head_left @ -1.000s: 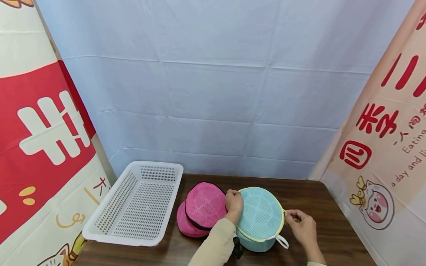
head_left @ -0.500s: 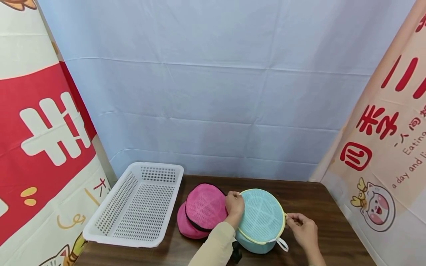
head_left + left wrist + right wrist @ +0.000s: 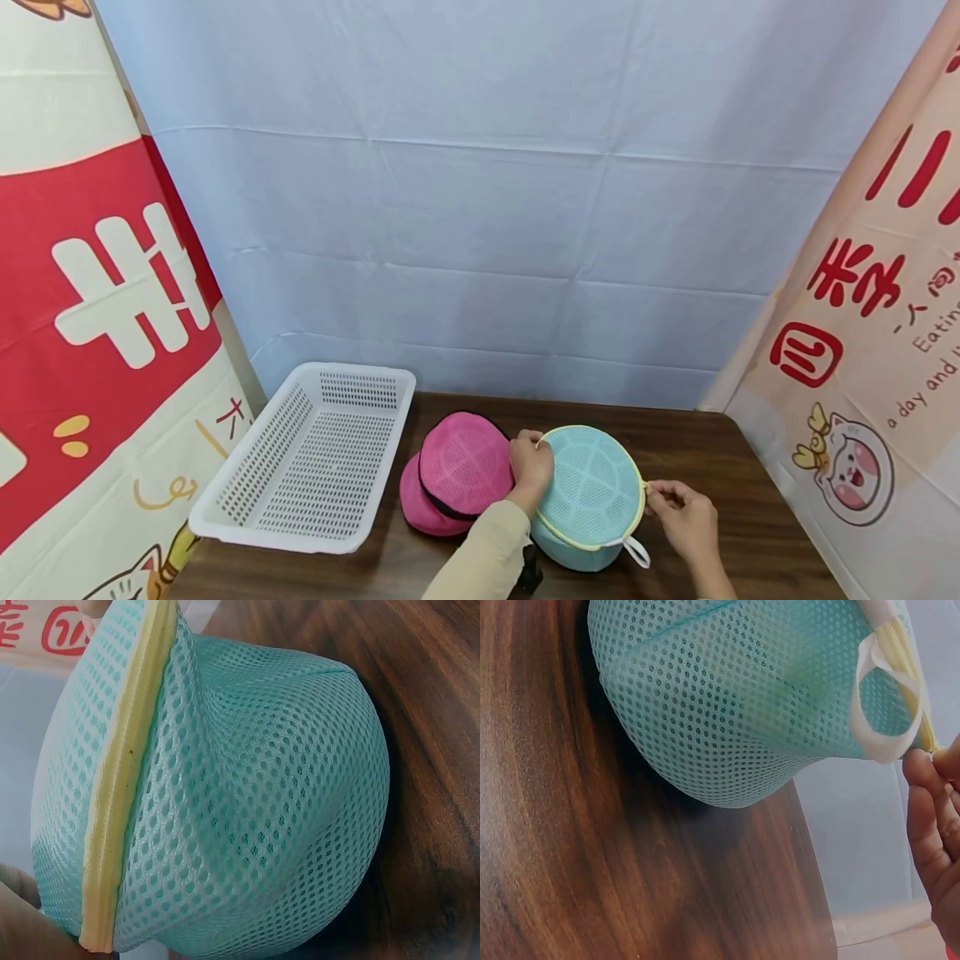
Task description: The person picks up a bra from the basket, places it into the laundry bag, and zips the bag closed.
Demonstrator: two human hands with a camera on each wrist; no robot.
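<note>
A round aqua mesh laundry bag point(image 3: 588, 483) with a yellow zipper point(image 3: 124, 765) around its top stands upright on the table. My left hand point(image 3: 531, 468) grips the zipper edge on the left side of the bag. On the right side, my right hand point(image 3: 686, 518) pinches the zipper at the rim between thumb and fingertips; a small yellow piece shows at those fingers in the right wrist view. Beside them hangs a white fabric loop point(image 3: 885, 697). The bag's mesh wall is dented in the left wrist view. Something faintly greenish shows through the mesh in the right wrist view.
Left of the bag lies a pink mesh bag point(image 3: 465, 467) with black trim, its lower part showing beneath the round top. A white perforated plastic basket point(image 3: 318, 467) stands at the left of the dark wooden table point(image 3: 705, 442). Printed and pale blue cloths hang around the table.
</note>
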